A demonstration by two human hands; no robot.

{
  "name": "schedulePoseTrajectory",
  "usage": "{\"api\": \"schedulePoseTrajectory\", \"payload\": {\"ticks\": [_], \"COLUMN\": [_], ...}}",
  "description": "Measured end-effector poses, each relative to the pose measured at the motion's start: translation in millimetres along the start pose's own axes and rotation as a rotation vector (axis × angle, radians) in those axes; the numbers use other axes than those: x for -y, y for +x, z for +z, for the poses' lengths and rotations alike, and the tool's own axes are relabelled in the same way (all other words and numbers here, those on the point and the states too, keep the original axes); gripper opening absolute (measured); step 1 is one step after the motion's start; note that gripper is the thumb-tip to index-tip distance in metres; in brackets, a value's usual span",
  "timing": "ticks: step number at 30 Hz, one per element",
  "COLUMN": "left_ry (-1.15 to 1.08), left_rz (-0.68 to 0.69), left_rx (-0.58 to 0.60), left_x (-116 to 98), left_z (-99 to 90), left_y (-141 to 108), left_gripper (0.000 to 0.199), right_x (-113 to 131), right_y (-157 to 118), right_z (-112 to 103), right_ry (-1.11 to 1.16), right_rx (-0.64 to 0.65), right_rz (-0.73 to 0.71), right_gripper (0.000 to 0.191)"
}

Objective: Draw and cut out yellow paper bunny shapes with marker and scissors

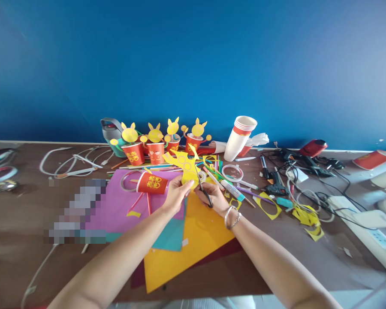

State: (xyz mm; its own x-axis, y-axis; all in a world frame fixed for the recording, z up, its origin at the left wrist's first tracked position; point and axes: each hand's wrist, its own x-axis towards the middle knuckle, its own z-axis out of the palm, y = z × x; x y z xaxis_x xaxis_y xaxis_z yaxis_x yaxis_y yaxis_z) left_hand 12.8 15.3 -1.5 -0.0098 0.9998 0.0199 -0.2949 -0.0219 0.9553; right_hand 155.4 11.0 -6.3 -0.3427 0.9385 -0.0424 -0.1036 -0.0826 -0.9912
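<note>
My left hand (174,194) pinches a piece of yellow paper (190,166) that has circles drawn on it and a ragged, cut outline. In my right hand (214,198) is a pair of scissors with black handles (206,195); the blades meet the paper's right side and are partly hidden by it. A red paper cup (152,183) with gold characters lies on its side just left of my left hand. Beneath both hands lie sheets of purple paper (112,201), teal paper (172,234) and orange-yellow paper (193,253).
Several red cups with yellow paper animal heads (129,134) stand along the blue wall. A leaning stack of white cups (240,138) is right of them. Glue guns (275,185), cables, a power strip (366,223) and yellow scraps (267,206) cover the right side.
</note>
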Motion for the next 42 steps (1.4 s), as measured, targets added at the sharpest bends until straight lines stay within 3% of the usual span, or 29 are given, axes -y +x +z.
{"api": "schedulePoseTrajectory", "payload": {"ticks": [42], "left_ry": [-0.048], "left_rz": [-0.025], "left_rx": [-0.021], "left_x": [4.0], "left_z": [-2.5], "left_y": [2.1], "left_gripper": [0.024], "right_x": [-5.7], "right_y": [2.7], "right_z": [-2.8], "right_ry": [-0.027], "right_rx": [0.022], "right_rz": [-0.030], "right_gripper": [0.021]}}
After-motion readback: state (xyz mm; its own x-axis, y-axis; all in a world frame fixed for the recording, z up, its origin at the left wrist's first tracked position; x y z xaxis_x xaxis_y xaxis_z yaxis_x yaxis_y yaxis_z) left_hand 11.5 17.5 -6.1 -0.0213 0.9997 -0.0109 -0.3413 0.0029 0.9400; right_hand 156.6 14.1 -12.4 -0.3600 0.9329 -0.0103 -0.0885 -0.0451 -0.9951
